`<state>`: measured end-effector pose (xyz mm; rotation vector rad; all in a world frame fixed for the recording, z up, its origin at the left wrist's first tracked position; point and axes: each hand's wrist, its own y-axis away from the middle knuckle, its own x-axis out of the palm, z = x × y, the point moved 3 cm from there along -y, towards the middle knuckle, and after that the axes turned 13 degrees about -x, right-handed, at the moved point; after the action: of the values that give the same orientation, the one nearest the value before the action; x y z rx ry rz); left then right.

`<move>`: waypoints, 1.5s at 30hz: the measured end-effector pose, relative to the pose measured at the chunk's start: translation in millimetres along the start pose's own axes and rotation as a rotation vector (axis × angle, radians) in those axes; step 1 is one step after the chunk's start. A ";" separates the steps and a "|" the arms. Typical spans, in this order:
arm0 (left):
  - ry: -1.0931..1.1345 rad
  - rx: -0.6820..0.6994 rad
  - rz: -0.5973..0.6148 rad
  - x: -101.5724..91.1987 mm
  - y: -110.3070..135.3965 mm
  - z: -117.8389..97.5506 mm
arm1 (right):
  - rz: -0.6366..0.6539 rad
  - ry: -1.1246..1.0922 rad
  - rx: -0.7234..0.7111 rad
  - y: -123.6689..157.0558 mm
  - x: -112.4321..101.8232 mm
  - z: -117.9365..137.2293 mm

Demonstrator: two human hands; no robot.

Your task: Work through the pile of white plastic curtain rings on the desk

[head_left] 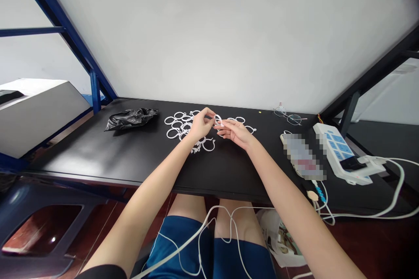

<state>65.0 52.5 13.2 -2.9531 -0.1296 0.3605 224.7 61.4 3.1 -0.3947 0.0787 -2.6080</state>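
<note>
Left hand [201,125] and right hand [237,132] pinch one white ring [219,118] from either side, raised over the bench [144,154], presumably to steady it. Loose rings [186,128] cluster mostly left, few right; likely kept within easy reach.

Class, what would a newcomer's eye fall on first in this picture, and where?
White rings stand out first, scattered across the middle of the black table, one ring held between the left hand and the right hand. A crumpled black bag lies on the left, a white power strip toward the right.
</note>
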 end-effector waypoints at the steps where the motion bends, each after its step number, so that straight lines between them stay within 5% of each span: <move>1: -0.008 -0.001 -0.014 -0.5 0.3 -0.7 | 0.008 0.005 0.000 0.1 0.5 0.2; 9: -0.043 -0.027 -0.058 -2.0 -0.4 -1.1 | -0.007 0.029 -0.031 -0.9 -2.4 -1.9; 17: -0.001 -0.081 0.103 7.2 2.7 -1.0 | 0.000 0.085 -0.023 1.2 1.3 -0.9; 45: 0.108 -0.093 0.139 8.1 1.2 0.8 | -0.030 0.139 -0.061 -0.8 -1.7 -7.1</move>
<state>72.7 52.4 10.3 -3.0740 0.0746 0.2177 223.6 62.8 -4.1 -0.2374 0.2007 -2.6650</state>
